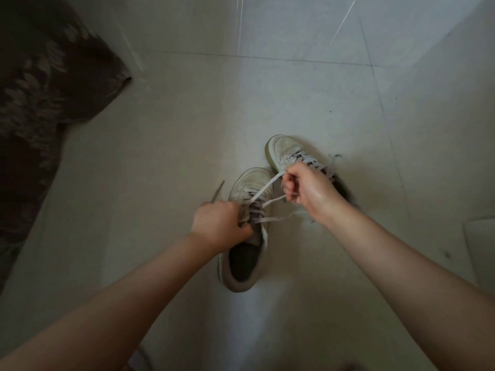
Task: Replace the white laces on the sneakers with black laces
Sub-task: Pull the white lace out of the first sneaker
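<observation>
2 white sneakers on tiled floor (187, 116), ctr-right of frame. Near sneaker (242, 263) ctr, toe pointing up-frame; far sneaker (284, 151) just beside it, upper right, partly behind right hand. 2 hands, both w/ fingers curled. Left hand (219, 223) grips white lace (263, 188) at near sneaker's eyelets; lace end pokes out up-left of fist. Right hand (308, 191) holds 2 strands of same lace, pulled taut. 1 dark patterned fabric (40, 103) upper left.
</observation>
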`<state>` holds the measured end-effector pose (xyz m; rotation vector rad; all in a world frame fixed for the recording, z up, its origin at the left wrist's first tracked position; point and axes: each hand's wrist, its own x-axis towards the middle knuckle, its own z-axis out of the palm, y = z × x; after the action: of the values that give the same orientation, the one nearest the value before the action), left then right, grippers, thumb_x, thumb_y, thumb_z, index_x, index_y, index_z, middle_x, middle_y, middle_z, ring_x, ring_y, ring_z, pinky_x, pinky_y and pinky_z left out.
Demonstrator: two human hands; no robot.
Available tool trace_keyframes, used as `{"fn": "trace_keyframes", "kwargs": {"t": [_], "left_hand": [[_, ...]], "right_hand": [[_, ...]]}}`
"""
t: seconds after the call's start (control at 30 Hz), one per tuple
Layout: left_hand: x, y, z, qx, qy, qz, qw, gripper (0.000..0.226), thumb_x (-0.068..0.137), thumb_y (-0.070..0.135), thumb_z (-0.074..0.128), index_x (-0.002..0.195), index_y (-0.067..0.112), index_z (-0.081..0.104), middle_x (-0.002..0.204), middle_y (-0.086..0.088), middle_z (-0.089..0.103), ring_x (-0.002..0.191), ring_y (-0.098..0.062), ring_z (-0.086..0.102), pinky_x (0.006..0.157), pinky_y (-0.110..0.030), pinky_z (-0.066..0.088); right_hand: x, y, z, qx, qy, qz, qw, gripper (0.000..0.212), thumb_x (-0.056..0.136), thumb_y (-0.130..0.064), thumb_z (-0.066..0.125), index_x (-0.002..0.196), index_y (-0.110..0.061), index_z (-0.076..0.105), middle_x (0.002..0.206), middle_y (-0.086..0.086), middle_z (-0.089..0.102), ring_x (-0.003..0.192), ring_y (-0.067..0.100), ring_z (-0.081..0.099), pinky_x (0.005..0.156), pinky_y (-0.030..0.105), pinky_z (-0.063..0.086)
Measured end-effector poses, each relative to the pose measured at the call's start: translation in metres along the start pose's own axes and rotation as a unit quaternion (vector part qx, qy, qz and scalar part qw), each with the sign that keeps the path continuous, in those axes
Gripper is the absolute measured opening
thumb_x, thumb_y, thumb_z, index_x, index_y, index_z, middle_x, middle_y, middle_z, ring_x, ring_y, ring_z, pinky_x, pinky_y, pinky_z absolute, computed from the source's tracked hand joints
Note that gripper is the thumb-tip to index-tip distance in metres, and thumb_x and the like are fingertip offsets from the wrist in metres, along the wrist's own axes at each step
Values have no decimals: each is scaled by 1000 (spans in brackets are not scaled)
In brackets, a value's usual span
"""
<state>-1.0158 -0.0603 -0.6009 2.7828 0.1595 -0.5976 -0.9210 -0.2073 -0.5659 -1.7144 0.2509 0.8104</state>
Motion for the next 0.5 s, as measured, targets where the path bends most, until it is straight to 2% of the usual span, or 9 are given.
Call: {"fn": "trace_keyframes", "kwargs": {"t": [0.07, 0.13, 0.17, 0.2, 0.27, 0.33, 0.47, 0.5], "left_hand": [[0, 1, 0, 16, 4, 4, 1000, 34, 83, 48, 55, 95, 17, 59, 97, -6, 67, 95, -28, 62, 78, -28, 39], [1, 2, -1, 25, 9, 4, 1000, 34, 83, 47, 55, 98, 17, 59, 100, -7, 67, 97, -28, 62, 80, -28, 39], [0, 3, -1, 30, 12, 3, 999, 34, 84, 46, 55, 99, 16, 59, 101, -7, 67, 98, -29, 62, 81, -27, 39], [0, 4, 0, 36, 14, 5, 999, 35, 84, 46, 54, 100, 16, 59, 101, -8, 67, 98, -29, 62, 81, -27, 39], [-1, 5, 1, 41, 19, 9, 999, 35, 84, 46, 53, 100, 16, 59, 101, -8, 67, 97, -29, 62, 81, -27, 39], [0, 5, 2, 35, 20, 13, 999, 36, 84, 47, 52, 100, 16, 58, 99, -8, 67, 96, -29, 62, 80, -28, 39], [0, 4, 3, 22, 24, 20, 999, 38, 84, 48, 52, 106, 18, 58, 99, -7, 68, 95, -28, 63, 81, -28, 39], [0, 4, 3, 20, 25, 19, 999, 37, 83, 48, 53, 105, 18, 58, 99, -7, 68, 95, -28, 63, 81, -27, 39]], "right_hand": [[-2, 0, 3, -224, -26, -23, 974, 49, 95, -46, 41, 64, -14, 60, 52, -3, 48, 49, 12, 45, 59, 28, 38], [-4, 3, 8, -434, -50, -62, 897, 57, 86, -65, 46, 74, -14, 68, 64, 1, 62, 62, 13, 59, 65, 30, 46], [-3, 5, 12, -500, -49, -78, 861, 56, 83, -66, 50, 80, -14, 69, 73, 3, 66, 71, 16, 62, 68, 32, 48], [-3, 8, 15, -521, -42, -91, 848, 50, 82, -63, 55, 86, -16, 69, 80, 3, 68, 78, 17, 63, 72, 32, 49], [-6, 10, 21, -495, -45, -123, 859, 32, 84, -50, 62, 102, -25, 68, 97, -2, 68, 93, 17, 62, 82, 32, 50], [-6, 11, 24, -504, -70, -186, 841, 35, 84, -36, 65, 118, -31, 63, 112, -4, 66, 105, 17, 59, 89, 28, 45], [-5, 18, 30, -530, -81, -264, 802, 21, 86, -21, 60, 104, -25, 71, 104, -4, 70, 101, 19, 61, 91, 34, 42], [-4, 20, 31, -512, -77, -277, 809, 18, 87, -20, 61, 101, -23, 72, 102, -4, 71, 99, 17, 62, 90, 34, 43]]}}
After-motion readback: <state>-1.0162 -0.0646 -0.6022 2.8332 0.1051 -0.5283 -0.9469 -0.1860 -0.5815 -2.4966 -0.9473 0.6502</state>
